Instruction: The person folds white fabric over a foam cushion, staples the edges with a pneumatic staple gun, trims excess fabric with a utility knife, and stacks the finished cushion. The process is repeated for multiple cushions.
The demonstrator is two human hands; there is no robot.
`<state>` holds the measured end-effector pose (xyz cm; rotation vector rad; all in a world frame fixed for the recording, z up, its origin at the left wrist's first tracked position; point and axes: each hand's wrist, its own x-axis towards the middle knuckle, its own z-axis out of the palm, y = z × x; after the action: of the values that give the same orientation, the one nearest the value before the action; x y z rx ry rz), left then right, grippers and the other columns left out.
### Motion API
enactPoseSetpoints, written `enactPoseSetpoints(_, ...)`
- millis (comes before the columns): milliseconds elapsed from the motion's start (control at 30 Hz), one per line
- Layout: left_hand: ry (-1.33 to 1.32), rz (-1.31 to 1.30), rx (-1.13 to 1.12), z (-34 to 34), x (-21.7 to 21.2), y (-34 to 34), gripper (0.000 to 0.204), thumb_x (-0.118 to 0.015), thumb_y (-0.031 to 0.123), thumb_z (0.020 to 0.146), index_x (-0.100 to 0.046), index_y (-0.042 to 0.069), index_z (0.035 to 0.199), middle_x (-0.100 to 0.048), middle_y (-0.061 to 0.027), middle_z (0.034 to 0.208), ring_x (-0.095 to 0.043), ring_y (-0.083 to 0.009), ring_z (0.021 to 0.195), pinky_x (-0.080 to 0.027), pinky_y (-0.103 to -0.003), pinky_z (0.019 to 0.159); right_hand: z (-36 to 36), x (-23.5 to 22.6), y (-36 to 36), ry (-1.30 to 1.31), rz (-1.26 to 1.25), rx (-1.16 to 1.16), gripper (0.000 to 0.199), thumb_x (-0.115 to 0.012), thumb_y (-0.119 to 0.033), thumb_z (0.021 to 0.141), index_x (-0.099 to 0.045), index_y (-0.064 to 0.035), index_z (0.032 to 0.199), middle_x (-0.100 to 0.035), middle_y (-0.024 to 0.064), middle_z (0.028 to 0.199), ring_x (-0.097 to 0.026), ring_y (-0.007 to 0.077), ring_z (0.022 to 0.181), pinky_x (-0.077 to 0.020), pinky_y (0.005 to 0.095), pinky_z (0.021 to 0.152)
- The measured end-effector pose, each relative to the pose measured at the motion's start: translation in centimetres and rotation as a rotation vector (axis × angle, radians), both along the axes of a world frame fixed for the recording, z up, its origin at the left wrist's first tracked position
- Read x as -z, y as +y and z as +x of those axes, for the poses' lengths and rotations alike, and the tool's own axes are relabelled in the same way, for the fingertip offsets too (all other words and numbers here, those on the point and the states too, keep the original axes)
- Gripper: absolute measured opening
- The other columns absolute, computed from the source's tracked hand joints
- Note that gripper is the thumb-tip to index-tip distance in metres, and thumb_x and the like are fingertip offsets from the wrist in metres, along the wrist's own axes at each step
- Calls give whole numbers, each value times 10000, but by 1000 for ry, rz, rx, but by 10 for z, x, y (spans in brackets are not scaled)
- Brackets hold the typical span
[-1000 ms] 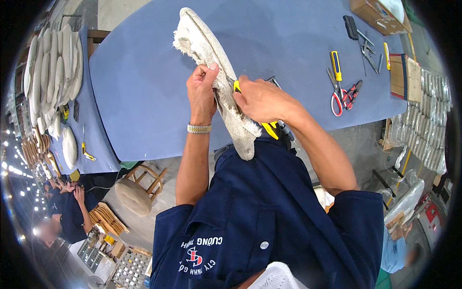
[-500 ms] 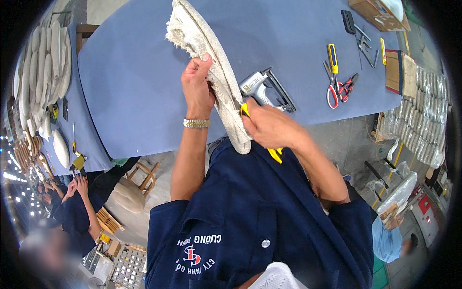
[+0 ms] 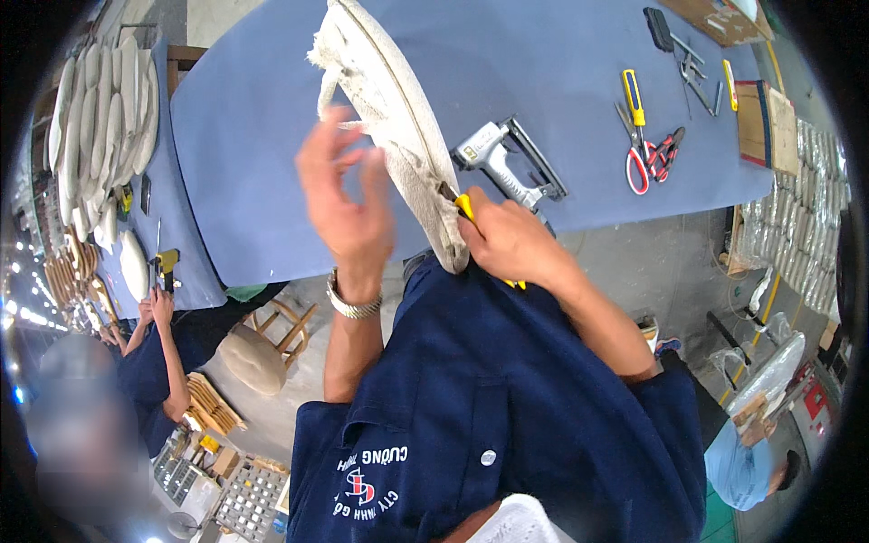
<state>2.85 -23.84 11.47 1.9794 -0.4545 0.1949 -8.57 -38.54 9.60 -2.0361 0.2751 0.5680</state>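
Observation:
A cream fabric-covered seat pad (image 3: 412, 109) stands tilted over the table's near edge, its lower end by my lap. Its frayed cloth edge hangs loose on the left side. My left hand (image 3: 348, 199) is beside that edge, blurred by motion, fingers apart and curved; a loose cloth strip (image 3: 328, 93) hangs by its fingertips. My right hand (image 3: 511, 237) is closed round a yellow-handled pliers-like tool (image 3: 465, 206), whose dark metal tip meets the pad's edge near the lower end. My fingers hide most of the tool.
On the blue-covered table (image 3: 253, 163) a staple gun (image 3: 507, 163) lies right of the pad. Farther right are a screwdriver (image 3: 634, 98), scissors (image 3: 636, 167) and red-handled cutters (image 3: 667, 154). Stacked pads (image 3: 109, 109) stand at the left, where a co-worker's hands (image 3: 161, 308) hold a yellow tool.
My left hand has let go of the pad's edge and moved down and left, its fingers spreading. The right hand stays at the lower end with the tool.

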Motion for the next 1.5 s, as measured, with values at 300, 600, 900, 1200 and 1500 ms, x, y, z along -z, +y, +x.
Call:
enactPoseSetpoints(300,79,414,238,-55,26,21,157,-759,156,938,-680,26,901,-695,-97,822,-648,-197,665,-519,-318,610,-25,5,-23,171,276,163,315,-542,-296,1030,-514,17,1053,-678,217,743,-716,366,681,-531,516,679)
enactPoseSetpoints(600,147,702,-3,-58,41,8,408,-816,364,886,-579,41,811,-613,-82,711,-597,-244,609,-488,-381,576,-23,28,-24,-80,205,153,286,-546,-301,1053,-504,-19,1028,-656,113,687,-664,259,583,-499,414,550)
enactPoseSetpoints(900,66,331,57,-56,87,-8,380,-580,234,1057,-458,36,757,-401,-120,637,-381,-231,557,-361,-411,538,-13,24,-21,-59,169,121,361,-564,-324,1011,-532,32,1065,-673,302,852,-642,533,857,-474,609,755)
enactPoseSetpoints(1200,86,271,23,-61,100,-20,348,-597,205,1038,-468,41,760,-467,-128,666,-464,-304,561,-391,-424,546,-11,4,-27,9,-81,21,373,-537,-294,1006,-559,65,1103,-684,344,936,-660,540,908,-488,620,840)
enactPoseSetpoints(1500,22,223,36,-61,102,-21,339,-603,191,1035,-478,40,758,-478,-117,666,-472,-298,559,-392,-420,547,-8,4,-28,-33,-115,-87,389,-516,-258,1003,-545,125,1069,-670,351,877,-665,523,866,-494,592,815)
